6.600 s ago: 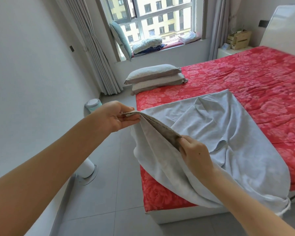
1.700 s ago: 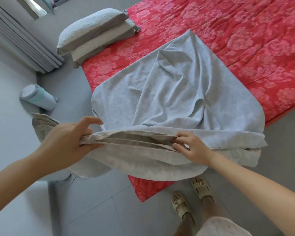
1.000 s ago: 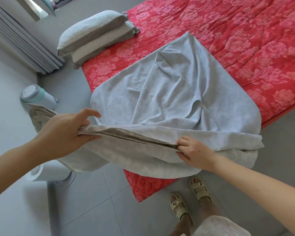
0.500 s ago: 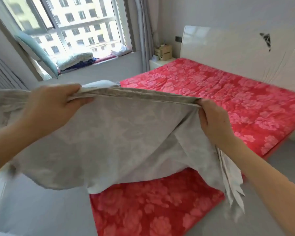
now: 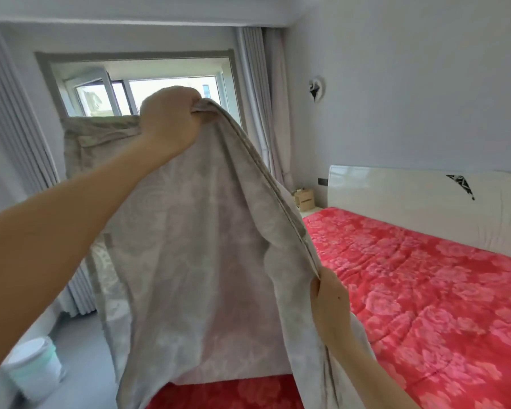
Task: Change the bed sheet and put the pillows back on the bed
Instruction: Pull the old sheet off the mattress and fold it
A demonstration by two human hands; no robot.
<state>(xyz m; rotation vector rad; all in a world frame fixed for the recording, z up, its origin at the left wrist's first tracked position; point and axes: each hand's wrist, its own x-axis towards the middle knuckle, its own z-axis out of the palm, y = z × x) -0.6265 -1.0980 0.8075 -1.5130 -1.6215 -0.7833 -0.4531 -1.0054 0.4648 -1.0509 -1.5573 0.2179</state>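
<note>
Where quilted in red flowers, fills the right side of the view as the bed (image 5: 425,305), backed by a glossy white headboard (image 5: 410,199) against the far wall. Held up in the air over the bed's near corner and in front of the window (image 5: 160,90): the grey patterned sheet (image 5: 204,261), hanging in one broad fall and blocking much of the glass, with pale curtains (image 5: 257,113) drawn back at either side. Gripped at two places along its folded top edge. Raised high, the left hand (image 5: 168,119), fingers curled tight round a bunch of that edge. Lower and to the right, the right hand (image 5: 329,305), closed on the same edge, with cloth falling past the wrist. Down on the floor at the left, blurred, a white and green bin (image 5: 33,370). Beside the headboard, a small cardboard box (image 5: 306,199). High on the wall, a small lamp (image 5: 316,88)
</note>
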